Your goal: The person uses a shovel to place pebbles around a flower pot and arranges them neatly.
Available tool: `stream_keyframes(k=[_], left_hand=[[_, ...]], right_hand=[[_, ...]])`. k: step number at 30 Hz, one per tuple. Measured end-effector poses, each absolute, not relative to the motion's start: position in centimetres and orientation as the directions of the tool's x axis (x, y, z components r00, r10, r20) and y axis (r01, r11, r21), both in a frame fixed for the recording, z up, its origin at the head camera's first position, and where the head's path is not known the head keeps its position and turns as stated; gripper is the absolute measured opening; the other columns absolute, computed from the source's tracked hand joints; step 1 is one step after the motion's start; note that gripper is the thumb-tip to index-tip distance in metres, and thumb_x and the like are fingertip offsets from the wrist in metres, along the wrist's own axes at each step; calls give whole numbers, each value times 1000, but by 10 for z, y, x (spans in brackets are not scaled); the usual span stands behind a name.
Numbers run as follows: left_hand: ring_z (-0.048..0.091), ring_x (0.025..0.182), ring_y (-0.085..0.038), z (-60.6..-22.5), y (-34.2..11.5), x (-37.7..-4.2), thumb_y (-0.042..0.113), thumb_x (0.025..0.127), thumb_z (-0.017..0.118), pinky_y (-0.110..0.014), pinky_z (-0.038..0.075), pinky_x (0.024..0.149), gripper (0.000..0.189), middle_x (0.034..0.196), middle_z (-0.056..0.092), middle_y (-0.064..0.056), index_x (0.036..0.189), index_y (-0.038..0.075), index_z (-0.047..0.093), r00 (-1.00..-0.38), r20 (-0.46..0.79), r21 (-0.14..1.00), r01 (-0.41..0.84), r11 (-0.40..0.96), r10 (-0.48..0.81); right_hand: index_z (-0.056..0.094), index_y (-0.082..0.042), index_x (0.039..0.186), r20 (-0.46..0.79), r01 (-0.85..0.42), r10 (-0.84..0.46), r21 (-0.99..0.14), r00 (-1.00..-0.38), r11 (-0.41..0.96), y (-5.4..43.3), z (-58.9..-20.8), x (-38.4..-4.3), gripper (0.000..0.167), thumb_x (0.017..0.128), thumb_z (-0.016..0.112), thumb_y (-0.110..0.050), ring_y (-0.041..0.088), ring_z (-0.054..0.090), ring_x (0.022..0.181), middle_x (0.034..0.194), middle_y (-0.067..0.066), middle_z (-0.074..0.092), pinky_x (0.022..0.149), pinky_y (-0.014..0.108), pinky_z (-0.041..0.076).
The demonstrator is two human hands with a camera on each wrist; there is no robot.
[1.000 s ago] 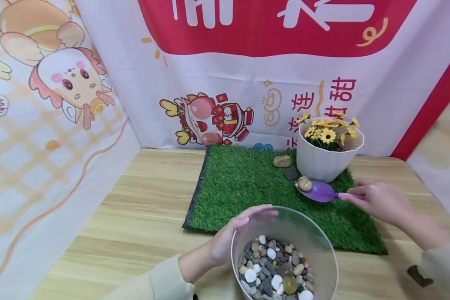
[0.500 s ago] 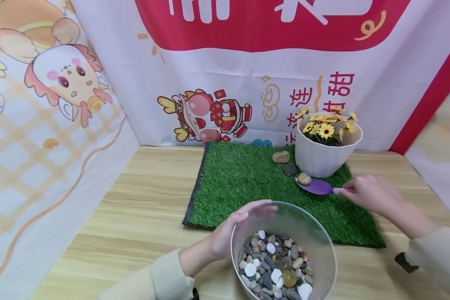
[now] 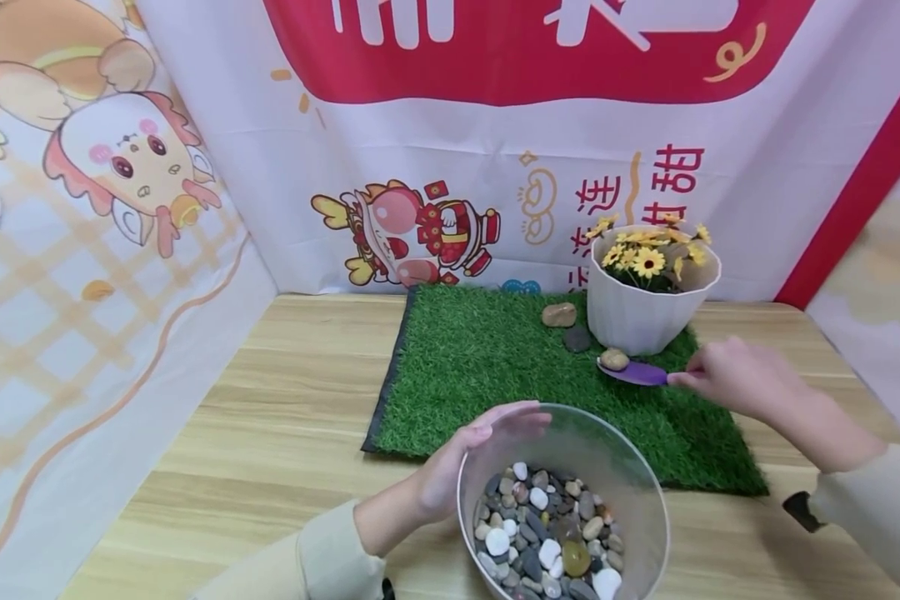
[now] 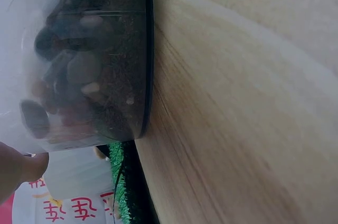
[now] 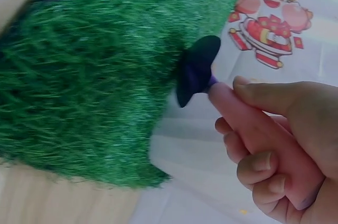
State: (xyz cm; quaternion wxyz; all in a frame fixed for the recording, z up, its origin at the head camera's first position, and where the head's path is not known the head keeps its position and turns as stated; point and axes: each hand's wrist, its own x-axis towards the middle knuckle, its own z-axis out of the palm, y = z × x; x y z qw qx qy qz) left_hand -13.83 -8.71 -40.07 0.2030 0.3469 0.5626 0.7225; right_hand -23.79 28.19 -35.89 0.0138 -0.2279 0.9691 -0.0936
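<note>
My right hand (image 3: 746, 379) grips the pink handle (image 5: 264, 139) of a garden trowel with a purple blade (image 3: 640, 374). A round tan stone (image 3: 613, 359) is at the trowel's tip, low over the artificial grass mat (image 3: 480, 358), just in front of the white flowerpot (image 3: 630, 321). My left hand (image 3: 450, 467) rests along the left outer wall of a clear plastic bucket (image 3: 637, 475), fingers extended behind its rim. Pebbles (image 3: 532, 525) in grey, white and tan cover the bucket's bottom. In the right wrist view, the stone is hidden.
Yellow flowers (image 3: 648, 261) fill the pot at the mat's back right corner. Left of it lie a brown stone (image 3: 559, 314) and a dark flat stone (image 3: 577, 337). A printed cloth (image 3: 270, 167) hangs behind the wooden table (image 3: 270, 400).
The trowel with the stone has shifted slightly right, and its blade now shows more edge-on. My left hand stays against the bucket. The head view has moved a little.
</note>
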Motion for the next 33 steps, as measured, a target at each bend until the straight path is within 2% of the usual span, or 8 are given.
stream_keyframes(k=[7, 13, 20, 28, 33], left_hand=[[29, 149, -39, -401, -88, -138, 34, 106, 17, -50, 21, 123, 66, 161, 28, -29, 157, -8, 20, -679, 265, 956, 95, -276, 685], [29, 149, -39, -401, -88, -138, 33, 106, 16, -50, 21, 123, 65, 160, 29, -29, 157, -8, 20, -678, 269, 956, 106, -272, 683], [28, 149, -40, -400, -88, -138, 31, 106, 16, -51, 21, 123, 64, 160, 28, -30, 157, -8, 20, -672, 283, 952, 111, -285, 684], [27, 148, -43, -400, -89, -138, 30, 107, 15, -52, 19, 123, 64, 160, 27, -32, 156, -10, 19, -665, 294, 946, 101, -308, 686], [27, 148, -43, -401, -88, -139, 31, 107, 15, -53, 19, 123, 64, 160, 27, -32, 156, -10, 18, -661, 286, 948, 91, -304, 693]], right_hand=[[79, -12, 77, 20, -456, -458, -143, -889, 879, 277, -358, -240, 28, 96, 72, -32, 11, 47, 52, 59, -12, 57, 48, 34, 41], [80, -10, 80, 19, -448, -450, -149, -893, 882, 281, -360, -239, 28, 96, 72, -32, 11, 48, 53, 62, -10, 61, 50, 35, 43], [78, -11, 76, 27, -442, -444, -158, -896, 883, 284, -355, -231, 29, 95, 73, -33, 11, 47, 53, 61, -11, 58, 48, 34, 40], [80, -11, 80, 7, -434, -440, -184, -898, 882, 280, -352, -222, 29, 94, 73, -35, 10, 47, 53, 64, -10, 61, 49, 32, 40], [79, -9, 79, 19, -430, -434, -179, -901, 885, 283, -351, -216, 27, 93, 75, -32, 8, 50, 53, 66, -9, 64, 49, 33, 44]])
